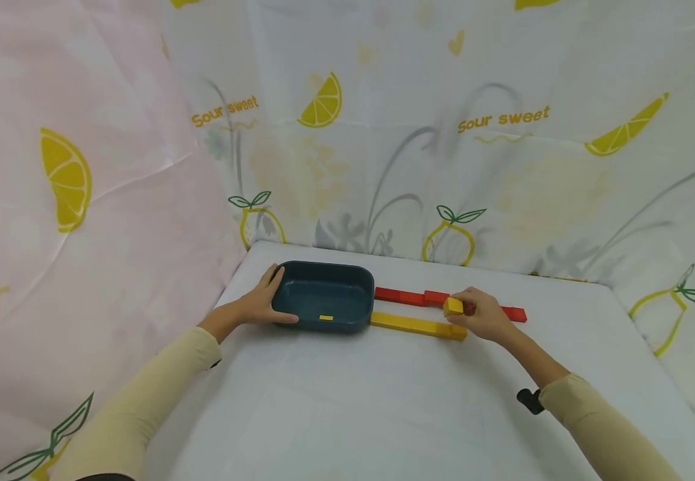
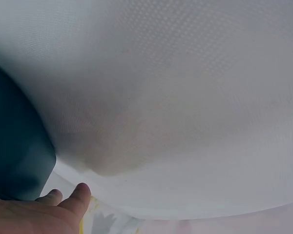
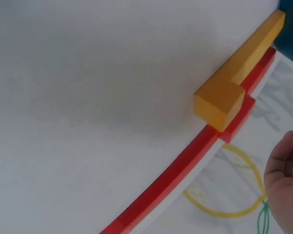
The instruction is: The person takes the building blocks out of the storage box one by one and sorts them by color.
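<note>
Currently the small yellow block (image 1: 453,306) sits pinched in the right hand (image 1: 484,315), fingers curled round it, just above the right end of the long yellow bar (image 1: 417,325). Block is a short chunky piece, plain yellow, no markings visible. In the right wrist view the yellow bar (image 3: 239,72) shows a thicker square end and lies against the red bar (image 3: 185,168).

Yellow bar lies flat, its left end touching the dark teal bin (image 1: 325,295). Red bar (image 1: 443,302) runs parallel just behind it, made of several segments end to end, extending further right past the hand.

Bin is a rounded rectangular tub, matte teal, with one small yellow piece (image 1: 326,317) lying on its floor near the front wall. Left hand (image 1: 266,304) rests against the bin's left side, fingers spread and fairly straight along the wall, thumb at the front corner; left wrist view shows the fingertips (image 2: 78,195) beside the bin wall (image 2: 17,151).

Surface is a white cloth-covered table (image 1: 347,401), fine mesh texture. Backdrop (image 1: 503,133) is draped fabric printed with lemon slices and "Sour sweet" text, pinkish on the left side.
</note>
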A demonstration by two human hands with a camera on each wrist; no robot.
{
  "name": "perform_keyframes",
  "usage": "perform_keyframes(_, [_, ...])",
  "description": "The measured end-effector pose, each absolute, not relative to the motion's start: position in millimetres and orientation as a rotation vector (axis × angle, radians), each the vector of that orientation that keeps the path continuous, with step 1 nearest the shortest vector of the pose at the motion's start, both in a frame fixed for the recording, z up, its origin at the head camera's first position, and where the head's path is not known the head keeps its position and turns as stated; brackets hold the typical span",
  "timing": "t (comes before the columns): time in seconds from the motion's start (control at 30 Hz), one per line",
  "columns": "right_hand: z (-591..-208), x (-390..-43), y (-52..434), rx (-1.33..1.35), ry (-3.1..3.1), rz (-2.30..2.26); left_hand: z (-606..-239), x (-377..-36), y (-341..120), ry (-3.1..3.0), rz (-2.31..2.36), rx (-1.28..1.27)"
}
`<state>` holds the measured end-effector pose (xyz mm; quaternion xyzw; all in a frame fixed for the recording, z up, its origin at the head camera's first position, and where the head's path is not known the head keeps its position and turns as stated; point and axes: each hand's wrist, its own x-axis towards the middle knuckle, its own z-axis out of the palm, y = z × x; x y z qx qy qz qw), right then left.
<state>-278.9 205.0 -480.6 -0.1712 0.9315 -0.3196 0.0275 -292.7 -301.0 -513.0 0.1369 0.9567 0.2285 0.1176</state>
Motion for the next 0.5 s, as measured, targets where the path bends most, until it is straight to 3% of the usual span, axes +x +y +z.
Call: perform_keyframes(0.5, [-501,-277,256,-0.399,2.945,-0.939,-513,-293,-301,2.811,0.644,0.389])
